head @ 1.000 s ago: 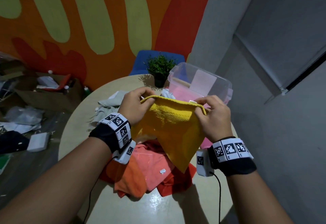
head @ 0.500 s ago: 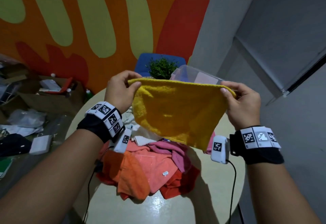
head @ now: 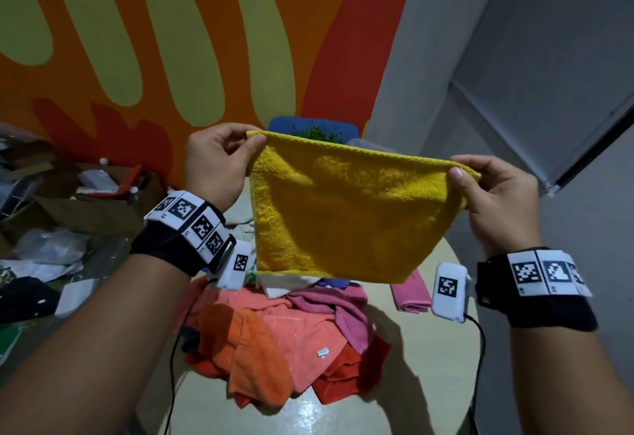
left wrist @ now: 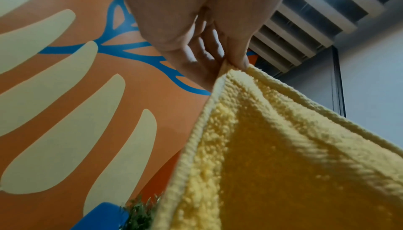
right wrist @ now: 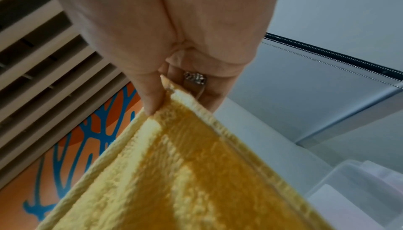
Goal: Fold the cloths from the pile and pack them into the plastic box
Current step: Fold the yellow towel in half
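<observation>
Two corners are pinched: our left hand (head: 219,163) holds one top corner of the yellow cloth (head: 343,215), our right hand (head: 497,198) the other, thumb against fingers. Its top edge runs taut between them, hanging above the pile (head: 281,338). The plastic box (right wrist: 359,185) sits behind the cloth, nearer our right hand.

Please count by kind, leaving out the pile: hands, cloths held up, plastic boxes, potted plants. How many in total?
Hands: 2, left hand, right hand
Cloths held up: 1, yellow cloth
Plastic box: 1
Potted plant: 1
Total: 5
</observation>
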`<action>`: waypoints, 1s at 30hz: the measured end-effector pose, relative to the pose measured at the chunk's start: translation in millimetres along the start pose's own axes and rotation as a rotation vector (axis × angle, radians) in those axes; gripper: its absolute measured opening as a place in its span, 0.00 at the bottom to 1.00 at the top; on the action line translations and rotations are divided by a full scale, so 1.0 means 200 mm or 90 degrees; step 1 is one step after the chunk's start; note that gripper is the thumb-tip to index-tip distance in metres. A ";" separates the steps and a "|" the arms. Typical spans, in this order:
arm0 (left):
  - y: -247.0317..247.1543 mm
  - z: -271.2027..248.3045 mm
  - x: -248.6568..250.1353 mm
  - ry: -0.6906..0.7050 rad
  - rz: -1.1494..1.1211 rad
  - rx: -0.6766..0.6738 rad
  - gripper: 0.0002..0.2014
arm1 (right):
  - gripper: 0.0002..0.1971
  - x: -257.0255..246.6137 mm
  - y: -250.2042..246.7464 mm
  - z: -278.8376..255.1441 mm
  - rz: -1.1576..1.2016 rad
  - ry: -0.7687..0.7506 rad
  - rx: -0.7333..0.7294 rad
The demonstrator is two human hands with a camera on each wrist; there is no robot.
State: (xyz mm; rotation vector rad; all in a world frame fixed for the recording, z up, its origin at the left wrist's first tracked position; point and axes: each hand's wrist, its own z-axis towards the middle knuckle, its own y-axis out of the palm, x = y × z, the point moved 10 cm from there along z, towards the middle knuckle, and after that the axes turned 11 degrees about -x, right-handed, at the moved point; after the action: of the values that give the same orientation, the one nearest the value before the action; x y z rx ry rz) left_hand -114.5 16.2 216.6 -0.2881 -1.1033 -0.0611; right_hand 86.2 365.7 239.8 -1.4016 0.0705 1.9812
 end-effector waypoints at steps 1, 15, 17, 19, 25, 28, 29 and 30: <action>0.00 0.01 -0.03 -0.011 0.024 -0.009 0.04 | 0.09 0.02 0.00 0.00 0.003 0.011 -0.002; -0.02 -0.07 -0.01 -0.013 -0.078 0.009 0.09 | 0.15 0.12 0.15 -0.04 0.124 0.083 -0.026; 0.05 -0.14 -0.18 -0.113 -0.071 -0.106 0.07 | 0.12 0.23 0.24 -0.14 0.128 0.140 -0.092; 0.17 -0.29 -0.41 -0.229 -0.007 -0.308 0.08 | 0.10 0.41 0.37 -0.28 0.088 0.217 -0.182; 0.39 -0.98 -0.98 -0.451 0.187 -0.787 0.10 | 0.17 0.97 0.70 -0.82 -0.109 0.468 -0.496; 0.40 -1.14 -1.08 -0.530 0.105 -0.814 0.10 | 0.21 1.07 0.73 -0.95 -0.079 0.513 -0.530; 0.40 -1.16 -1.07 -0.545 0.078 -0.819 0.09 | 0.19 1.08 0.73 -0.95 -0.069 0.515 -0.523; 0.40 -1.16 -1.05 -0.551 0.056 -0.809 0.09 | 0.16 1.09 0.72 -0.95 -0.066 0.513 -0.515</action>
State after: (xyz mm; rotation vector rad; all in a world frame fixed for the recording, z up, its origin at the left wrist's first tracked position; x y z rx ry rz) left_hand 6.6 12.8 -82.9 -1.6102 -1.7906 -0.6145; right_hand 121.2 288.2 -70.8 -2.5838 -0.4783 1.2590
